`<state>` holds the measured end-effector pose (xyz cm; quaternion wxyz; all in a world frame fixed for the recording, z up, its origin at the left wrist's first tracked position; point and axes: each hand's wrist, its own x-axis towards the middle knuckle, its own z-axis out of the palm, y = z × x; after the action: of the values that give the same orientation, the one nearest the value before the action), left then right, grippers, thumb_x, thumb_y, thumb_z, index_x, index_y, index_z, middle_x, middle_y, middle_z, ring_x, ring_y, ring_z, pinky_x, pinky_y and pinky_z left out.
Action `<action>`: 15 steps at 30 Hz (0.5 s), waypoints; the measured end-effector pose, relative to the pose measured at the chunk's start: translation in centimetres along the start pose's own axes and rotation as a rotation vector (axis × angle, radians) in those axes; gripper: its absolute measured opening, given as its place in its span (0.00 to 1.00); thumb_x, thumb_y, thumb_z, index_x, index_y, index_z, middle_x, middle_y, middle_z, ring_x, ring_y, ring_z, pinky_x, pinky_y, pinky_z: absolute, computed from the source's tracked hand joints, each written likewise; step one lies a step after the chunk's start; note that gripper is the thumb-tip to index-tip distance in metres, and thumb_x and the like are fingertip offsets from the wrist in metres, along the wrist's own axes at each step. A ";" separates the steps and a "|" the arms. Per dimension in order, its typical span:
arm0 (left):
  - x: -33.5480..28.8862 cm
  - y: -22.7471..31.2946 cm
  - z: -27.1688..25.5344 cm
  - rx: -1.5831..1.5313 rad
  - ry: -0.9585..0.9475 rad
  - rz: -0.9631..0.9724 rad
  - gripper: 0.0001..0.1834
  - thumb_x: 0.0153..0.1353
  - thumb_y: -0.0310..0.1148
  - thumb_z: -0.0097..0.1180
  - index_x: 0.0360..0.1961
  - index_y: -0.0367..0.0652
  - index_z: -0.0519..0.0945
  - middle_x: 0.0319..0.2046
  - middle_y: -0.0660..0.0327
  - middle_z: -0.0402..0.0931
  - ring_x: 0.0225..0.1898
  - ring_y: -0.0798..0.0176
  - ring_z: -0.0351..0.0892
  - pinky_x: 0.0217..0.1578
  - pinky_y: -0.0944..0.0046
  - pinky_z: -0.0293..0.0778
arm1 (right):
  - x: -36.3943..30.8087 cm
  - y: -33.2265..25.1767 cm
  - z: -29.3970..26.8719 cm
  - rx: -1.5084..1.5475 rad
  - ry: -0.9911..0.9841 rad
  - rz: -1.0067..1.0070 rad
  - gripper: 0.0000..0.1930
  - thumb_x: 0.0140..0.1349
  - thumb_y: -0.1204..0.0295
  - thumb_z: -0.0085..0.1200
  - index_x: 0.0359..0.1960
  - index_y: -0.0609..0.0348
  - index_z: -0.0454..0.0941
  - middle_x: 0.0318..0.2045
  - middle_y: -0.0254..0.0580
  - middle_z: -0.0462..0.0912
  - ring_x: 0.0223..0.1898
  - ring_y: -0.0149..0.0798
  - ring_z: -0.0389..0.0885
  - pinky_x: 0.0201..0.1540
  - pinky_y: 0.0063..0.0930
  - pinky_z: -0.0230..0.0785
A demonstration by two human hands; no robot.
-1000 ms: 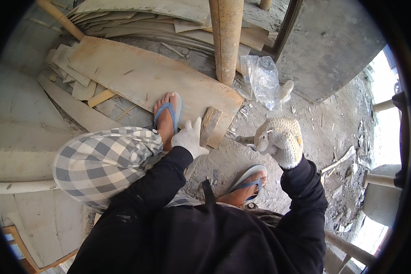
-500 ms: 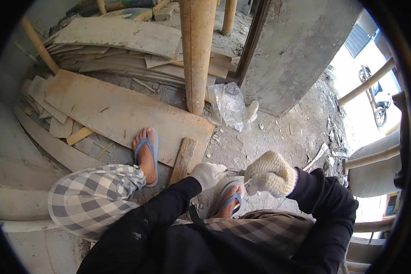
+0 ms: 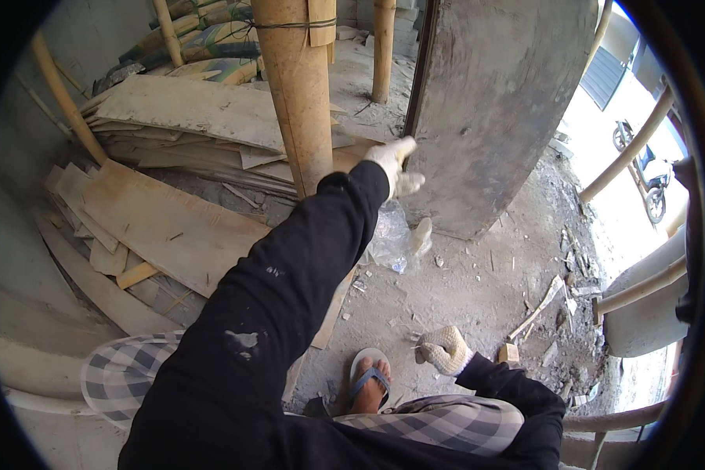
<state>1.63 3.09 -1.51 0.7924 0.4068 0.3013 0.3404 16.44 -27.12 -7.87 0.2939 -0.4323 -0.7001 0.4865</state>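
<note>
My left hand (image 3: 395,166), in a white knit glove, reaches far forward beside the thick bamboo post (image 3: 296,102). Its fingers are apart and nothing shows in them. In the picture it lies over the lower edge of the grey concrete column (image 3: 493,102); whether it touches is unclear. Below it lies a crumpled clear plastic bag (image 3: 390,241). Closer to my body, my right hand (image 3: 444,350), also gloved, is closed. Thin wires (image 3: 415,335) stick out from its fingers on the left side, faint against the floor.
Thin boards (image 3: 188,106) are stacked at the far left, with another long board (image 3: 164,219) nearer. Bamboo poles (image 3: 382,51) stand behind. Rubble and a wood stick (image 3: 542,308) lie on the right, near a small wood block (image 3: 508,354). A motorbike (image 3: 648,171) stands outside.
My hands were together near my foot with something thin between them. The left has let go and stretched forward. The right stays low, slightly lower in the picture. The view has tilted up.
</note>
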 end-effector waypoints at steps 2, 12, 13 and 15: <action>-4.5 -2.4 -0.4 0.258 -0.028 -0.352 0.38 0.59 0.46 0.62 0.62 0.31 0.64 0.55 0.36 0.67 0.35 0.50 0.83 0.25 0.58 0.82 | 0.3 0.1 -0.1 -0.005 0.033 -0.011 0.15 0.65 0.70 0.43 0.24 0.63 0.78 0.21 0.44 0.81 0.24 0.41 0.81 0.31 0.32 0.73; -31.7 -5.1 -14.1 1.823 -0.506 -0.717 0.34 0.52 0.64 0.53 0.25 0.37 0.85 0.23 0.47 0.81 0.28 0.48 0.81 0.35 0.55 0.75 | 1.2 -1.2 3.0 -0.121 0.091 0.103 0.15 0.62 0.71 0.44 0.20 0.65 0.77 0.19 0.47 0.80 0.23 0.43 0.80 0.29 0.33 0.71; -32.2 -6.7 -14.6 1.805 -0.416 -0.650 0.38 0.50 0.65 0.55 0.31 0.32 0.84 0.28 0.43 0.81 0.30 0.45 0.81 0.39 0.56 0.75 | 1.2 -1.5 3.2 -0.186 0.086 0.099 0.15 0.62 0.71 0.44 0.20 0.64 0.77 0.20 0.48 0.80 0.23 0.44 0.80 0.29 0.33 0.71; -33.5 -10.8 -14.0 2.111 -0.083 -0.313 0.43 0.49 0.66 0.55 0.40 0.27 0.80 0.33 0.41 0.81 0.36 0.43 0.81 0.45 0.56 0.74 | 1.0 -1.8 3.6 -0.233 0.062 0.125 0.14 0.62 0.72 0.44 0.21 0.64 0.77 0.21 0.48 0.80 0.24 0.45 0.81 0.29 0.34 0.71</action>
<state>-25.41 -21.73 -10.82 0.0837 0.8551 0.4654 -0.2125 12.38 -28.10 -7.45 0.2324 -0.5210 -0.7143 0.4055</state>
